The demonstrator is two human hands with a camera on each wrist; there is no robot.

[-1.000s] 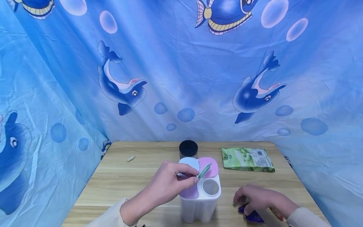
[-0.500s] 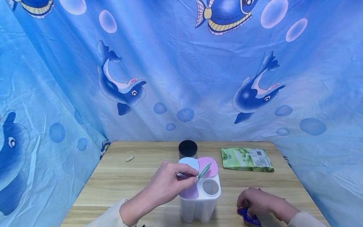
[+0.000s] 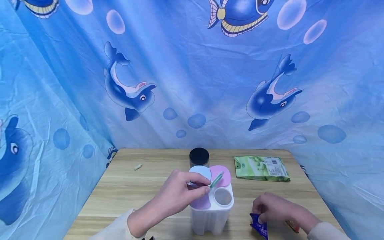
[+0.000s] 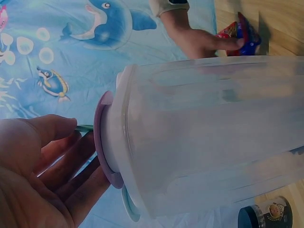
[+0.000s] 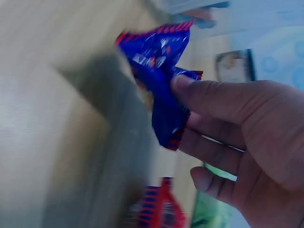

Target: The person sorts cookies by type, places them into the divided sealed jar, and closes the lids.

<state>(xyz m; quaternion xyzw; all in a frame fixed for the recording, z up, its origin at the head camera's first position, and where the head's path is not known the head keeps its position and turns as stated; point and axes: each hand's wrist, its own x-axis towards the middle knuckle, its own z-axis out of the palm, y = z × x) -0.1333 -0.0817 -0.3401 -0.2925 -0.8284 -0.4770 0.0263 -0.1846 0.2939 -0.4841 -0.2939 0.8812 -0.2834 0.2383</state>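
My left hand (image 3: 177, 190) pinches a thin light green lid (image 3: 217, 180) between thumb and index finger. It is held edge-up above a white translucent container (image 3: 210, 221) with several compartments. Light blue (image 3: 198, 170), pink (image 3: 220, 174) and purple (image 3: 201, 203) lids cover the others; the front right round opening (image 3: 223, 196) is uncovered. To the right of the container, my right hand (image 3: 276, 209) pinches a small blue snack packet (image 5: 164, 80) with red-striped ends. In the right wrist view it hangs above the wooden table, its shadow beside it.
A red snack packet (image 3: 292, 225) lies by my right wrist. Behind the container stands a black-lidded jar (image 3: 199, 156). A green pouch (image 3: 262, 168) lies at the back right, a small pale piece (image 3: 138, 167) at the back left. A blue curtain (image 3: 192, 83) surrounds the table.
The blue packet has turned in my right fingers and now points downward, with the hand slightly shifted. The red packet shows more again. My left hand stays put with the green lid.
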